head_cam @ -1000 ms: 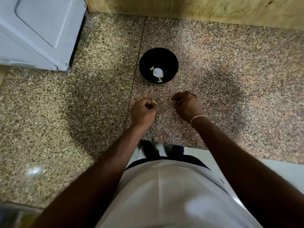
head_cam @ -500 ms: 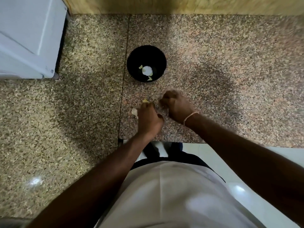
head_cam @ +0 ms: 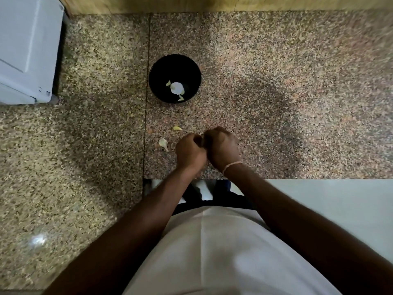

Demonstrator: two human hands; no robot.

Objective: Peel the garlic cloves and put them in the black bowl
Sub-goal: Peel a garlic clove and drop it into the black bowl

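Black bowl [head_cam: 156,81]: perhaps three pieces; two beside hands [head_cam: 204,145].

Dim, warm light is cast from above, and a broad soft shadow is thrown across the tabletop [head_cam: 276,81] beyond the arms. A small glare spot is seen at lower left. Straight edges are bowed by the wide lens (most at the corners), and slight blur is spread throughout.

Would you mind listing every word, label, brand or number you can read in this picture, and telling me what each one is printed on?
No text can be read anywhere in this view.
White appliance: small dark marks near its lower corner, too small and blurred to read.
Black bowl, granite counter, wristband: no lettering shows.
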